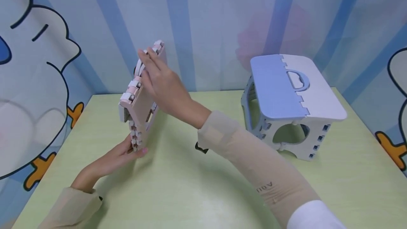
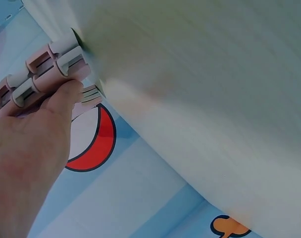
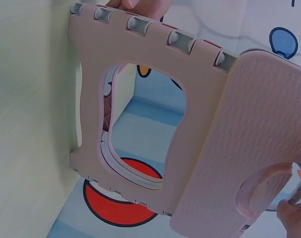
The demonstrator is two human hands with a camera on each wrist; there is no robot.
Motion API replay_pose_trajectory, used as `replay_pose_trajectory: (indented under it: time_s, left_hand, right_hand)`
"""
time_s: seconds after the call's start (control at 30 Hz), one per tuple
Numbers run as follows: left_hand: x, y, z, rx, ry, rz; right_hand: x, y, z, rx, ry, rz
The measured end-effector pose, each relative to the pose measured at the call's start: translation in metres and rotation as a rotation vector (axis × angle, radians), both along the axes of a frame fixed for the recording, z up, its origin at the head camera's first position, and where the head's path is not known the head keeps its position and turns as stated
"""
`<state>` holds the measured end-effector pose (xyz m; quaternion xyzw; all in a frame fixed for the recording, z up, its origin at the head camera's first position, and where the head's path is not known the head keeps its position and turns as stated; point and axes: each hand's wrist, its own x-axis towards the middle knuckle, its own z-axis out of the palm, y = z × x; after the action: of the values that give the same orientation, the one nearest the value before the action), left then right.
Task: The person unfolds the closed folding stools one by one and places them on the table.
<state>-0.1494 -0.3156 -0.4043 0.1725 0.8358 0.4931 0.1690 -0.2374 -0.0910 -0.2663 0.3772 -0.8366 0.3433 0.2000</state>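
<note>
A pink and white folding stool [image 1: 143, 101], folded flat, stands tilted on edge above the table's left part. In the head view my left hand [image 1: 109, 162] holds its lower near corner, thumb on the side facing right. The left wrist view shows that thumb against the hinged edge of the stool [image 2: 54, 69]. My right hand [image 1: 168, 87] grips the upper edge, its fingers laid across the top. In the right wrist view, the stool's broad face [image 3: 205, 94] shows a large opening, and fingertips [image 3: 295, 218] are beside the handle cutout.
A blue and white folding stool [image 1: 276, 87] stands unfolded on the right of the light green table [image 1: 178, 190], its carry handle on top. Behind the table hangs a blue striped backdrop [image 1: 210, 27] with cartoon figures.
</note>
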Motion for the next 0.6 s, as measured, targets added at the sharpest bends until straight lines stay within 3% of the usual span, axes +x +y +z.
replay_pose_trajectory:
  time_s: [0.6]
  left_hand:
    - [-0.002, -0.003, -0.004, 0.035, -0.007, 0.019]
  right_hand:
    - [-0.008, -0.011, 0.01, 0.124, -0.018, 0.041]
